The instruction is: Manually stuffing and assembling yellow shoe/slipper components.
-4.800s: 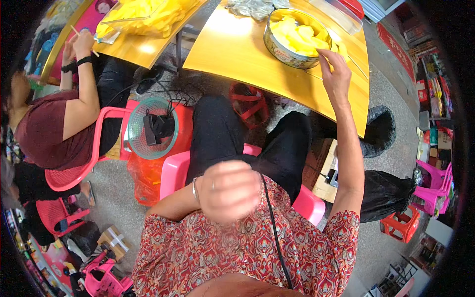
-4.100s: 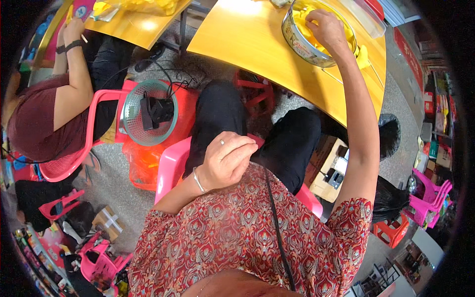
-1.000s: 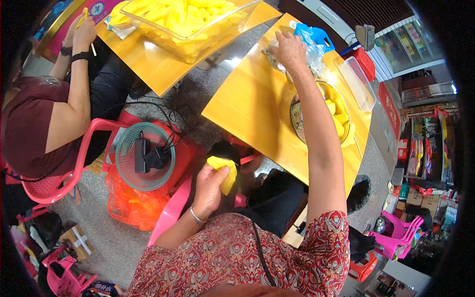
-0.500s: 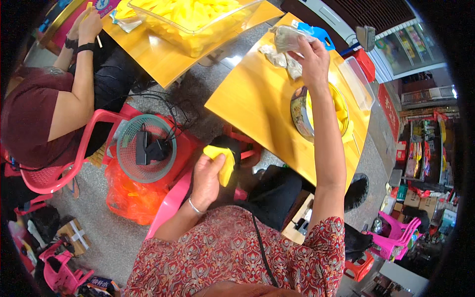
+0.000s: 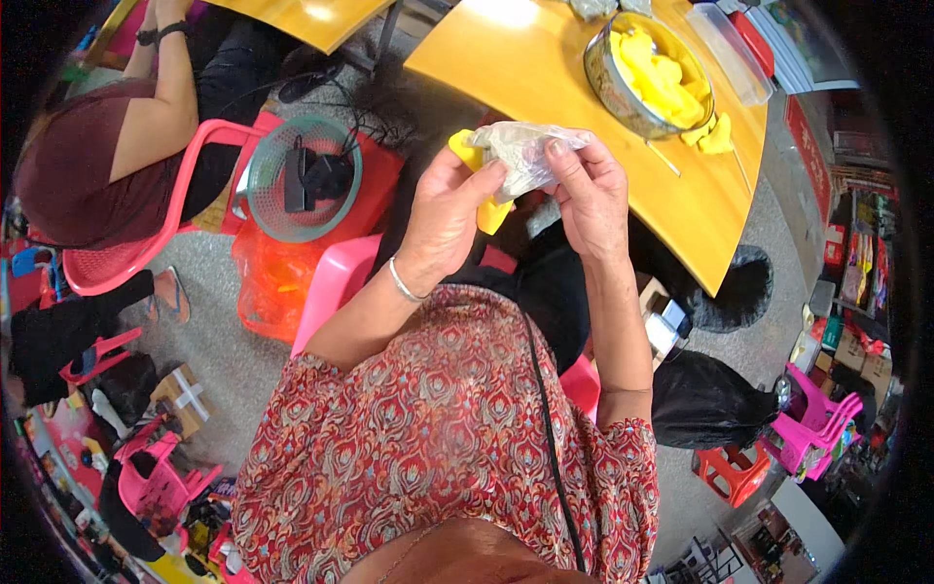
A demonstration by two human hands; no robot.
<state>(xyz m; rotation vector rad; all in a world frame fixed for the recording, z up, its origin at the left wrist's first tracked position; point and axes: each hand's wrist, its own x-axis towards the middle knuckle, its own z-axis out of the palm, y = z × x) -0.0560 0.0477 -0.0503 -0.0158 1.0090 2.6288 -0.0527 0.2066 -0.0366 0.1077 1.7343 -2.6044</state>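
In front of my chest both hands come together. My left hand [image 5: 443, 214] is closed on a soft yellow piece [image 5: 493, 216] that looks like cloth, its ends showing above and below the fingers. A crumpled clear plastic bag [image 5: 525, 161] with something pale inside lies against that piece. My right hand [image 5: 595, 200] pinches the bag's right end between thumb and fingers, and my left thumb presses on its other end. Beyond my right hand, a round printed tin [image 5: 605, 83] on the table holds several yellow pieces [image 5: 657, 83].
The yellow wooden table [image 5: 525, 73] has a corner near my right forearm. A clear plastic tray [image 5: 730, 54] lies past the tin. To my left are a mesh basket [image 5: 261, 185] holding a black device, an orange bag [image 5: 268, 282], and a seated person [image 5: 92, 185] on a pink chair.
My right hand has come back from the far side of the table with the plastic bag, to meet my left hand. The left has risen slightly with the yellow piece. The view has shifted.
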